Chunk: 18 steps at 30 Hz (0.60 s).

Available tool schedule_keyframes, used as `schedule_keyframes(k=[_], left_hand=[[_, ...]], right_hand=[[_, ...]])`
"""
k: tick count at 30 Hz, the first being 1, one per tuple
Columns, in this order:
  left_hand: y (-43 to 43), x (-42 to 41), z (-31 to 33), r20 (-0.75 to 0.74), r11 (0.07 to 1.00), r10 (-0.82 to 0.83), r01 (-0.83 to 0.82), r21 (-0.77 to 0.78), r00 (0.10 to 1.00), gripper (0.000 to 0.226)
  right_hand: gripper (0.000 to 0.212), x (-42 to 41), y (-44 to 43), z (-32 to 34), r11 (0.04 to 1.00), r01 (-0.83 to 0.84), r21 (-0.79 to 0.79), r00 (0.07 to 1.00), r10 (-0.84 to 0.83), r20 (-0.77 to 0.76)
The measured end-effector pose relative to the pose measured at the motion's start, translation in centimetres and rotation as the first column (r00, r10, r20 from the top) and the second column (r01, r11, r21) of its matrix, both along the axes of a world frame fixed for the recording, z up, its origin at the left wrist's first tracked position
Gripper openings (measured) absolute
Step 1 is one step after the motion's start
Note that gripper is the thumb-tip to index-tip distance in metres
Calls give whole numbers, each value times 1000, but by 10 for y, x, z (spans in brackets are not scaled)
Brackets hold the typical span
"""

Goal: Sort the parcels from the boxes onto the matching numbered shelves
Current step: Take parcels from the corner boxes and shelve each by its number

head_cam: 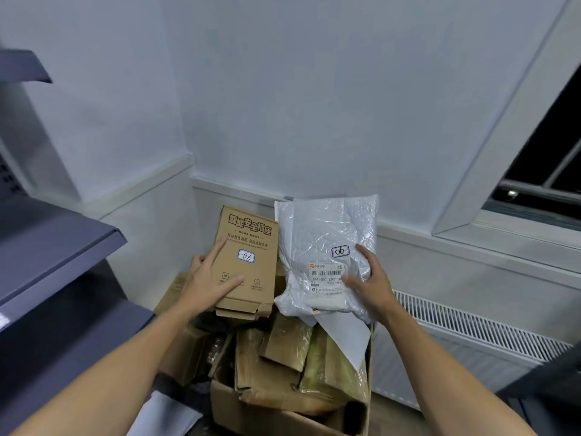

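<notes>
A box (248, 256) marked 06 is clasped in the left hand (207, 284), a bag (323, 234) marked 06 pinched in the right hand (371, 284); the slick bag may be dropped.

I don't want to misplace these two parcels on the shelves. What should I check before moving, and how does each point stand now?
1. Label on brown box legible: ok, reads 06.
2. Label on white bag legible: ok, reads 06.
3. Both numbers match: ok.
4. Grip of left hand on the box: ok.
5. Grip of right hand on the bag: ok.
6. Number on shelf is 06: cannot tell, no number shows.
</notes>
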State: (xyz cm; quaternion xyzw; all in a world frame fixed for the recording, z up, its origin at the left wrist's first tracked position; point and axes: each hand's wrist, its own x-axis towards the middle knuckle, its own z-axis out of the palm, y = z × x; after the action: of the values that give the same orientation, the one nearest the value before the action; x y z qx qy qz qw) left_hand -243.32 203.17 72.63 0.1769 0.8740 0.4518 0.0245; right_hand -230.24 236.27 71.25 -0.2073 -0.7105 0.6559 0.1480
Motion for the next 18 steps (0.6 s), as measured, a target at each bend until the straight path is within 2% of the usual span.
schedule_keyframes(k=[4,10,18], left_hand=[[-12,28,6,-25,995,86,-87,-39,996,96],[-34,96,15,-40,972,226,-228,-55,973,93],[-94,208,19,-50,873,469,-471,-124,882,89]], right_hand=[[73,5,3,3,995,-100,16,995,100,-11],[72,23,-3,-1,964,-259,-54,966,258,-20],[74,35,-59,-12,851,-524,-32,852,523,-33]])
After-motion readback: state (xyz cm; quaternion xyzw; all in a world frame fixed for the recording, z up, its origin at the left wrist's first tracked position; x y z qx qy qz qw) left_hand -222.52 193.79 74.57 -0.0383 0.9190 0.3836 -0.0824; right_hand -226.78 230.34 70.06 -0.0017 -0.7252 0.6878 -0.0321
